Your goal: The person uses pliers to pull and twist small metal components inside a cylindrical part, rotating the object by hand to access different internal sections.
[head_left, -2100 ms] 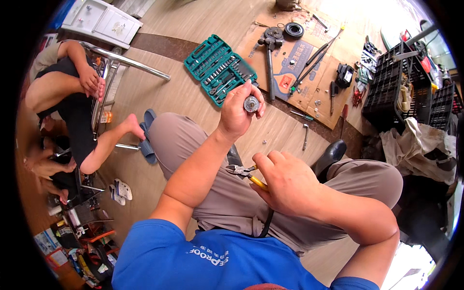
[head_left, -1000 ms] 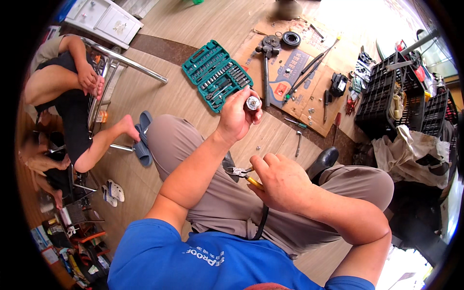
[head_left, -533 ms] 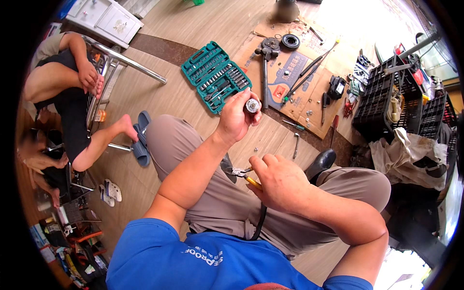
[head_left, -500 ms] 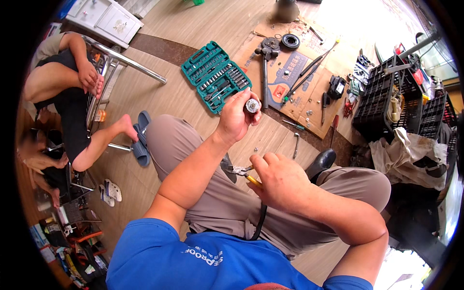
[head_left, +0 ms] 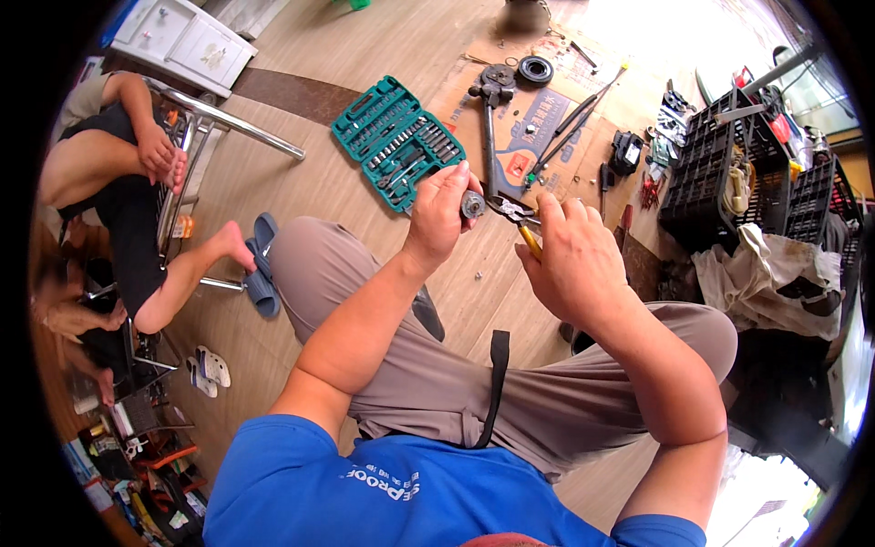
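My left hand (head_left: 436,219) grips a small round metal part (head_left: 472,206), its end facing up. My right hand (head_left: 576,255) holds pliers with yellow handles (head_left: 530,239); their jaws are just right of the metal part, and I cannot tell whether they touch it. Beyond my left hand lies an open teal socket set case (head_left: 392,137). A flattened cardboard sheet (head_left: 565,82) carries a hammer-like tool (head_left: 488,137), a black ring (head_left: 535,69), long black rods (head_left: 572,118) and a black device (head_left: 626,150).
Black plastic crates (head_left: 697,191) and a pale cloth (head_left: 756,283) are at the right. Another person's bare leg (head_left: 191,273) is at the left beside a chrome frame (head_left: 255,128) and blue slippers (head_left: 262,287). A white cabinet (head_left: 182,41) stands at the back left.
My right hand has risen with the pliers from above my lap to beside the metal part. My left hand has shifted slightly left and stays closed on the part.
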The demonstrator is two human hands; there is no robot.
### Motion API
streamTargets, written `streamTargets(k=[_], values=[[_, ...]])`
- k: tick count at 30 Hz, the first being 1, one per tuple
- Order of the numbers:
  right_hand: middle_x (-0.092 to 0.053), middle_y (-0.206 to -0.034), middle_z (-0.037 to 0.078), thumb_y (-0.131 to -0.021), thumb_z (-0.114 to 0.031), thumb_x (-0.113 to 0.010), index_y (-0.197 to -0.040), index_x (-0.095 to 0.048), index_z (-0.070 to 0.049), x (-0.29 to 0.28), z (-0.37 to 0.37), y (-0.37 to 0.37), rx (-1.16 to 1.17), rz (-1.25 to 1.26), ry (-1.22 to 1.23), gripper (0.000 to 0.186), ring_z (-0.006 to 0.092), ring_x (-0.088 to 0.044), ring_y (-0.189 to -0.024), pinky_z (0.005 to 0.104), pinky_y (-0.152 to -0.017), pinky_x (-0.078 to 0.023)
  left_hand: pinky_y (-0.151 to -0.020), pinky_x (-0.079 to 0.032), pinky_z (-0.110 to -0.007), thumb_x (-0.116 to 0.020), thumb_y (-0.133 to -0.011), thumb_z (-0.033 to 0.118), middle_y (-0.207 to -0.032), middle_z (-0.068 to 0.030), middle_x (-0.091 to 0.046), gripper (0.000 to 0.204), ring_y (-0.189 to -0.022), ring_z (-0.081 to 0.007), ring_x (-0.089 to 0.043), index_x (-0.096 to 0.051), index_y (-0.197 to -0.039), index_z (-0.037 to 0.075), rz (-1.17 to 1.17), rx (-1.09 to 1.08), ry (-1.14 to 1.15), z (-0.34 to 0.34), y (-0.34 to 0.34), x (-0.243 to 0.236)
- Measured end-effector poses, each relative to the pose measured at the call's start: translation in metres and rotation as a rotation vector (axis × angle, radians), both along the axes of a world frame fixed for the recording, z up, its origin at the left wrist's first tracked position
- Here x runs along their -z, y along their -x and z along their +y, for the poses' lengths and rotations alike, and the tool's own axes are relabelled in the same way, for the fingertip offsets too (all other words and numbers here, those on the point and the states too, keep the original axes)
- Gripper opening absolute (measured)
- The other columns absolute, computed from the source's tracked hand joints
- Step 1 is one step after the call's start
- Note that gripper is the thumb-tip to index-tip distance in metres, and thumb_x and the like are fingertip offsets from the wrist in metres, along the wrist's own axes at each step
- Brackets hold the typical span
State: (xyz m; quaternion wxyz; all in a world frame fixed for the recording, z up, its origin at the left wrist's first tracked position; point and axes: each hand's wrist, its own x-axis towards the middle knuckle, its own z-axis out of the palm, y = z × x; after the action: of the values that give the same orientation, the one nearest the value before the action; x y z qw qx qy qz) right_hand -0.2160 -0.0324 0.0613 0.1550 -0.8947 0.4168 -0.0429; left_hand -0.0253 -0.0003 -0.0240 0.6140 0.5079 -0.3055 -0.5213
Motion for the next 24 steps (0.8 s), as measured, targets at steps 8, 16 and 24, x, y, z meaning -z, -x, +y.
streamTargets(k=[8, 16, 24], values=[[-0.058, -0.101, 0.018, -0.083, -0.026, -0.069, -0.11, -0.051, -0.001, 0.001, 0.001, -0.002, -0.019, 0.004, -0.023, 0.041, 0.0348, -0.059, -0.099, 0.0448, -0.08, -0.05, -0.043, -0.036, -0.02, -0.043, -0.105, 0.033, -0.059, 0.0019, -0.051, 0.04, -0.046, -0.0046, -0.045, -0.057, -0.079, 0.006, -0.041, 0.006, -0.004, 0.002, 0.0, -0.004], [-0.059, -0.097, 0.018, -0.084, -0.027, -0.07, -0.11, -0.052, -0.002, 0.005, 0.002, -0.007, -0.014, 0.003, 0.047, 0.04, 0.0347, -0.061, -0.095, 0.044, -0.079, -0.051, -0.043, -0.036, -0.02, -0.042, -0.105, 0.032, -0.059, 0.0007, -0.052, 0.037, -0.046, -0.0059, -0.045, -0.058, -0.084, 0.006, -0.019, 0.04, -0.008, 0.002, -0.001, -0.002], [-0.062, -0.099, 0.022, -0.085, -0.027, -0.07, -0.112, -0.053, 0.0, 0.006, -0.011, -0.003, 0.07, -0.027, -0.034, 0.042, 0.0384, -0.061, -0.095, 0.0455, -0.083, -0.05, -0.065, -0.05, -0.03, -0.046, -0.102, 0.02, -0.09, -0.0083, -0.066, 0.021, -0.073, -0.0181, -0.063, -0.058, -0.106, 0.003, 0.623, 0.088, -0.099, -0.002, -0.015, 0.0]])
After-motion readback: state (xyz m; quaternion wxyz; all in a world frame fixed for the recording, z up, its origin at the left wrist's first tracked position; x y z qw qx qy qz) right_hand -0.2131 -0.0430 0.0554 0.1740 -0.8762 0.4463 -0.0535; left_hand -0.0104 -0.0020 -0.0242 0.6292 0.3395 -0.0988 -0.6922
